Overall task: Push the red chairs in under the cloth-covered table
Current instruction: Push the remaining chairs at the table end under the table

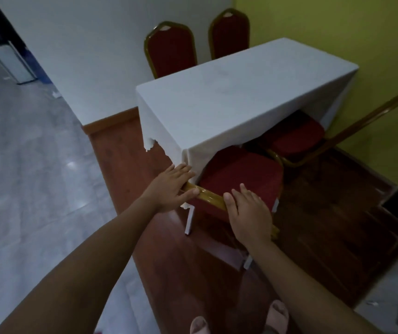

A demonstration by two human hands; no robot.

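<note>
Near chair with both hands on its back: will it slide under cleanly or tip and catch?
Likely slides: the near chair stands on smooth wood floor. Pushed high by left hand and right hand, it might rock forward. The floppy tablecloth may drag over its seat.

Dim, cool indoor light. Soft glare patches lie on the grey floor (24,184) at 9 o'clock. The white-clothed surface (229,97) is the brightest area, with deep shadow beneath it. Wide-angle distortion bends the edges; overall focus is soft, and the forearms at 6 o'clock are blurred.
</note>
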